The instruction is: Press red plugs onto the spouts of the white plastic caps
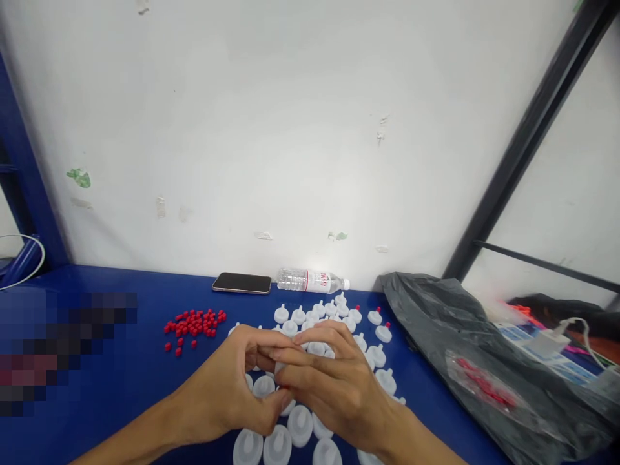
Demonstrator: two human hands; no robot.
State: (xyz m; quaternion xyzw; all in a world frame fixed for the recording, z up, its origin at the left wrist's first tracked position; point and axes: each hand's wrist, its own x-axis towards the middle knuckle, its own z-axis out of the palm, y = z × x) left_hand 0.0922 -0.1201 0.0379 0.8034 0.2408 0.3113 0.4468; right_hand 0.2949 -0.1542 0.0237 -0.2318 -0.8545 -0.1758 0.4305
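Observation:
My left hand and my right hand meet at the centre, fingers closed around a white nozzle cap that is mostly hidden. A bit of red shows between the fingertips. Beneath and around both hands lie several white nozzle caps on the blue table. To the right, a few caps carry small red tips. Left of my hands sits a loose cluster of small red pieces.
Against the white wall lie a black phone and a clear plastic bottle. A dark plastic bag covers the right side, with a clear packet of red pieces on it. A white charger is farther right.

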